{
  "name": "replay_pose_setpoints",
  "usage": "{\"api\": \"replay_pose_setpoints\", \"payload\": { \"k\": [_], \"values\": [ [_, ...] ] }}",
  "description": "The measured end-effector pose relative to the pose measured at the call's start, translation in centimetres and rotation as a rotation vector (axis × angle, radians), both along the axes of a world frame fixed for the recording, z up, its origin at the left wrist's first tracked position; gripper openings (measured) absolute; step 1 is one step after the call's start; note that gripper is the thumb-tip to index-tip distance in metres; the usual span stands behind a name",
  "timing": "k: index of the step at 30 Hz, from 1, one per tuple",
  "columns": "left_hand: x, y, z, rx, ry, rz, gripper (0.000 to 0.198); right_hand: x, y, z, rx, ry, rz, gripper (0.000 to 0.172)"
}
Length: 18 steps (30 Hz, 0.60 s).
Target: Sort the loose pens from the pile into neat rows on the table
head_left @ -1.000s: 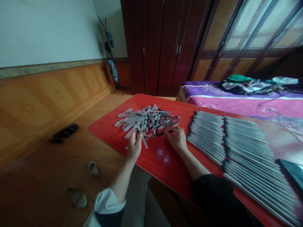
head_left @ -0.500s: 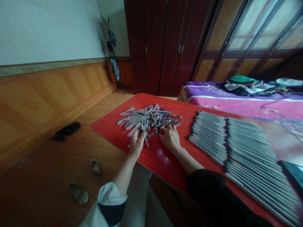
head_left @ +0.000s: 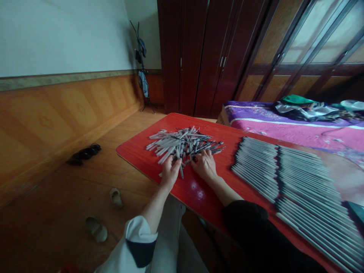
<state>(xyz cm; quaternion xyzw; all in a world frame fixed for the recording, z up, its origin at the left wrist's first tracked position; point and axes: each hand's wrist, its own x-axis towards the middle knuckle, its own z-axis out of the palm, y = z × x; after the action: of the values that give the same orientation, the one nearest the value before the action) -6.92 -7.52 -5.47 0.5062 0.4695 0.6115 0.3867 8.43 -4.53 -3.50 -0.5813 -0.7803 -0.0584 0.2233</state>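
Note:
A loose heap of slim grey-white tubes and thin dark pieces (head_left: 170, 142) lies on the red table (head_left: 136, 148). My left hand (head_left: 170, 172) is at the heap's near edge, thumb and fingers pinched together beside a grey tube (head_left: 181, 171) that points toward me. What the pinch holds, if anything, is too small to make out. At the near right side of the heap, my right hand (head_left: 205, 166) has its fingers curled down among the dark pieces. Something small and dark shows by its thumb, but its grip is partly hidden.
Long pale sticks with dark ends, like pens, lie in neat rows (head_left: 307, 174) at the right. A dark flat object (head_left: 355, 212) is at the right edge. Behind are a bed (head_left: 273, 127) and a wardrobe (head_left: 196, 57). Pale shoes (head_left: 96, 229) lie on the floor.
The view has turned slightly left, so the scene sits farther right. My right hand has shifted a little left relative to the heap, closer to my left hand, which stays at the heap's edge.

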Motion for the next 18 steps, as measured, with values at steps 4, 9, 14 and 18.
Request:
{"api": "replay_pose_setpoints", "payload": {
  "k": [4,9,14,18],
  "values": [
    [0.1,-0.1,0.2,-0.019,0.009,0.008,0.022,-0.5,0.2,0.4,0.002,-0.035,0.008,0.027],
    [0.2,-0.1,0.5,-0.009,0.012,0.016,0.021,-1.0,0.5,0.9,-0.029,-0.067,0.032,0.028],
    [0.1,-0.2,0.5,-0.013,0.015,0.025,0.022,-1.3,0.8,0.9,-0.039,-0.091,0.062,0.025],
    [0.0,-0.1,0.4,-0.007,0.032,0.031,0.021,-1.5,0.9,0.9,-0.031,-0.088,0.038,0.026]
  ]
}}
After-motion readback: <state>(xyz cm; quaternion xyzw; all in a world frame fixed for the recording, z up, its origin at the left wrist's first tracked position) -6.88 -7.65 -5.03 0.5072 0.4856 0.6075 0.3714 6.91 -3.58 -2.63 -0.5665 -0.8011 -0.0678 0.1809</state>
